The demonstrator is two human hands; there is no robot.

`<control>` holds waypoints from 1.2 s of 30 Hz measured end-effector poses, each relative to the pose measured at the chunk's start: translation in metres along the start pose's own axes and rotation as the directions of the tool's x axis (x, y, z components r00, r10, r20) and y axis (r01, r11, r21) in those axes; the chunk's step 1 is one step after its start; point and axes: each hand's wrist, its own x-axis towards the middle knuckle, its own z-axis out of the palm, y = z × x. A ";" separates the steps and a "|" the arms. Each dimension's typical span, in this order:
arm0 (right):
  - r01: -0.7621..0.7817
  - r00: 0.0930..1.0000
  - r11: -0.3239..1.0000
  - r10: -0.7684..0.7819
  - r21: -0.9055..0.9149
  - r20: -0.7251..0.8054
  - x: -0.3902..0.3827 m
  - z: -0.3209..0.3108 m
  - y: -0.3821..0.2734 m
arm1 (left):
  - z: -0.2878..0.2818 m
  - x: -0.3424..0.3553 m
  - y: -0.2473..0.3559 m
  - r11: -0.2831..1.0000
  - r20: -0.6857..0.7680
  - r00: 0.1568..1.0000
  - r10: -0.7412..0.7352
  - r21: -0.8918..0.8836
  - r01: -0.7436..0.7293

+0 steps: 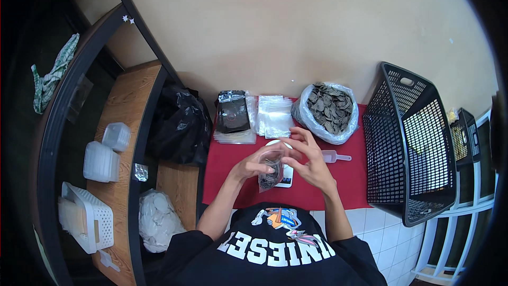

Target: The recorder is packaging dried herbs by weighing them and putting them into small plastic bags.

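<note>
My left hand grips a small clear plastic pouch from its left side, fingers wrapped round it. Dark, ridged, chip-like pieces fill the pouch's lower part. My right hand is at the upper right of the pouch, fingers spread apart and slightly blurred; whether a fingertip touches the plastic I cannot tell. Partly hidden beneath both hands is a white digital scale. A pale pink scoop lies just right of my right hand. Behind it stands a large open plastic bag heaped with the same dark ridged pieces.
Flat clear bags and a black packet lie at the back of the red cloth. A tall black basket stands right. Leftward, a wooden shelf holds clear containers and a white basket.
</note>
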 end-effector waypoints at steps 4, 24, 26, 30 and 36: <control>0.124 0.978 0.990 -0.132 0.060 0.161 0.011 -0.007 0.011 | -0.012 -0.004 -0.009 0.996 0.064 0.994 -0.090 -0.008 0.090; -0.370 0.921 0.894 0.389 0.252 -0.032 0.020 0.017 0.191 | -0.080 -0.035 -0.099 0.907 -0.787 0.612 0.079 0.312 0.284; -0.290 0.945 0.946 0.308 0.148 -0.114 0.019 0.026 0.188 | -0.085 -0.050 -0.105 0.892 -0.834 0.548 0.064 0.294 0.344; -0.170 0.960 0.967 0.118 -0.191 -0.254 0.012 0.027 0.161 | -0.084 -0.072 -0.105 0.892 -0.863 0.503 0.031 0.252 0.376; -0.272 0.901 0.953 0.204 -0.131 -0.382 -0.014 0.016 0.165 | -0.079 -0.086 -0.100 0.915 -0.880 0.476 -0.013 0.181 0.360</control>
